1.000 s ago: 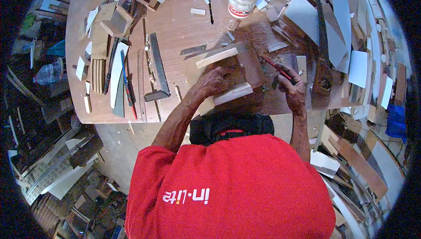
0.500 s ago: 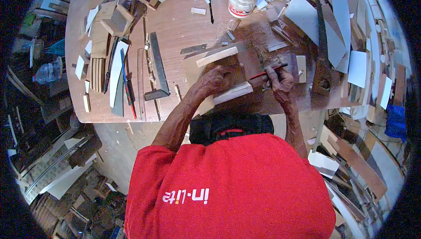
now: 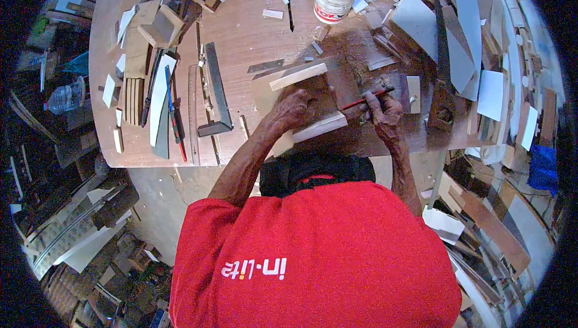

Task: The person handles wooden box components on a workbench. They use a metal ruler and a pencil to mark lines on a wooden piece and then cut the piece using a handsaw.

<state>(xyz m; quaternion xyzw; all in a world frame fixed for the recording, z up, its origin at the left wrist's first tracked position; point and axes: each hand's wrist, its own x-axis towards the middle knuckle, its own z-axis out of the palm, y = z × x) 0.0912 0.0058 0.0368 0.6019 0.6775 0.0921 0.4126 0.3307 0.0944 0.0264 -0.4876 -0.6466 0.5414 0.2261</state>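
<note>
Thin and red with a dark end, a pencil (image 3: 354,104) is pinched in the fingers of my right hand (image 3: 387,113). Its red end points left, at the right side of a small wooden box piece (image 3: 320,128). That piece shows two pale wooden strips, one on its far side and one on its near side, with brown board between them. My left hand (image 3: 294,109) lies on it between the strips, fingers curled against the piece; the fingertips are partly hidden. A dark flat metal blade (image 3: 265,68) lies just beyond the far strip.
At the back stands an open white tub (image 3: 333,4) with a stick in it. Left lie a metal square (image 3: 218,90), a ruler (image 3: 193,114), a blue-and-red pencil (image 3: 173,111) and wood blocks. A handsaw (image 3: 444,57) and white offcuts (image 3: 414,25) lie at right.
</note>
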